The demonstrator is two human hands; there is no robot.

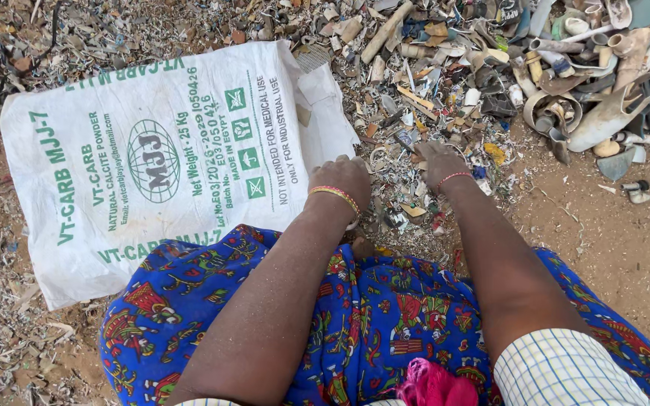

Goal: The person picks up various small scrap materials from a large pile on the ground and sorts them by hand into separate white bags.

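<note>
I see bare sandy ground (611,248) carrying everything here. Across its far edge runs a wide spread of broken plastic scrap (430,83), with larger curved pipe pieces (603,113) heaped toward the far right corner. A big white woven sack (152,158) with green print lies flat on the ground at the left, its open mouth turned toward the scrap and its near edge touching a blue patterned skirt (370,316) that fills the near edge of the view.

Both arms reach forward over the skirt. The left hand (344,179) rests knuckles-up at the sack's right edge, fingers curled down into the small fragments; I cannot tell whether it grasps anything. A yellow and red bangle (334,195) sits on that wrist. The right hand (439,162) lies just beside it, palm down on the scrap, fingers pressed among the pieces; whether they close on a piece is hidden from me. A thin red bangle (454,177) circles that wrist. A checked sleeve (558,372) shows at the near right corner.
</note>
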